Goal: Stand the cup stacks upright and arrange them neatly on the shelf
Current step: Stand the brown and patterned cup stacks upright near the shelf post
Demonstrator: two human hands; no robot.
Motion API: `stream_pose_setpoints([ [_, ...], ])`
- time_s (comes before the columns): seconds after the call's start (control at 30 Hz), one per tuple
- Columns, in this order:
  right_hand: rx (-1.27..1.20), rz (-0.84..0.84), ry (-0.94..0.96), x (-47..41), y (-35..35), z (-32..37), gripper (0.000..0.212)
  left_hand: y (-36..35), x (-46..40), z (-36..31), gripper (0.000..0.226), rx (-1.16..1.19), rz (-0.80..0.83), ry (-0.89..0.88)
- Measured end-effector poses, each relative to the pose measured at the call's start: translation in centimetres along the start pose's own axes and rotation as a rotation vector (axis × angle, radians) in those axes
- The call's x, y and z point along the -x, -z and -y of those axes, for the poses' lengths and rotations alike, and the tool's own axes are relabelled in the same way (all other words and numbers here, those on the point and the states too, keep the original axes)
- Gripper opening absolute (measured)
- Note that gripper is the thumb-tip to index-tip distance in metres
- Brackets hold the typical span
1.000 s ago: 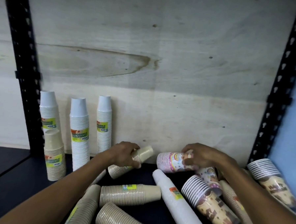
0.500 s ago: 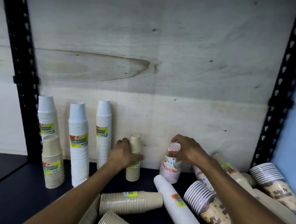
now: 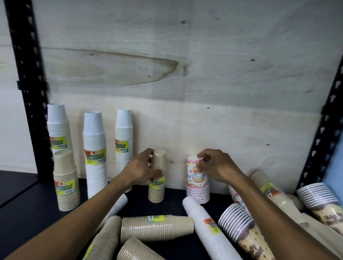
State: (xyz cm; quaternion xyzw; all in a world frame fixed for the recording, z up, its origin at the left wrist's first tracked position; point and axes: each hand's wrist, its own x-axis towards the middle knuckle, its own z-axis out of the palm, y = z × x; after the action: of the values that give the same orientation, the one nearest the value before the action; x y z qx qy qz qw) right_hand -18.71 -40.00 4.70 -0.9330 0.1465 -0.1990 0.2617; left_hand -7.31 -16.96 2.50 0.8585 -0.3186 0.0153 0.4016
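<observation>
Head-camera view, looking down onto a dark, smooth shelf (image 3: 9,216) backed by pale plywood (image 3: 189,71) with a brown grain stain, framed by black perforated metal uprights (image 3: 25,62).

Both arms reach in. The left hand (image 3: 138,171) grips a small kraft-brown cup stack (image 3: 157,178), fingers and thumb curled round its upper half; the stack stands upright, base up, its ribbed rims packed tight below a yellow-green label. The right hand (image 3: 214,167) pinches the top of a pink dotted cup stack (image 3: 197,181), which also stands upright just in front of the plywood, glossy and cartoon-printed, with thin pink rims at the bottom. The two stacks stand near each other, not touching.

To the left, three tall white cup stacks (image 3: 95,151) stand in a row against the back, each wrapped in clear film with a yellow label, and a shorter kraft stack (image 3: 66,182) stands in front of the leftmost one.

Toppled stock lies in the foreground: a long white stack (image 3: 211,231) lying diagonally, a kraft stack on its side (image 3: 155,226), more kraft stacks at the bottom edge, and brown-patterned stacks with white ribbed rims (image 3: 246,233) heaped to the right.
</observation>
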Motion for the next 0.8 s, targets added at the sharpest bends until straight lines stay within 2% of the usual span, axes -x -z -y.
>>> stream_pose_setpoints([
  [0.23, 0.047, 0.041, -0.054, 0.0, -0.7, 0.6, 0.03, 0.1, 0.0, 0.4, 0.073, -0.021, -0.041, -0.005],
  [0.6, -0.144, 0.068, 0.06, 0.1, -2.9, 2.3, 0.031, 0.8, 0.0, 0.8, 0.067, -0.063, -0.051, 0.017],
  [0.8, -0.167, 0.088, 0.1, 0.6, -4.1, 2.6, 0.033, 0.9, 0.5, 1.0, 0.09, -0.073, -0.109, 0.044],
])
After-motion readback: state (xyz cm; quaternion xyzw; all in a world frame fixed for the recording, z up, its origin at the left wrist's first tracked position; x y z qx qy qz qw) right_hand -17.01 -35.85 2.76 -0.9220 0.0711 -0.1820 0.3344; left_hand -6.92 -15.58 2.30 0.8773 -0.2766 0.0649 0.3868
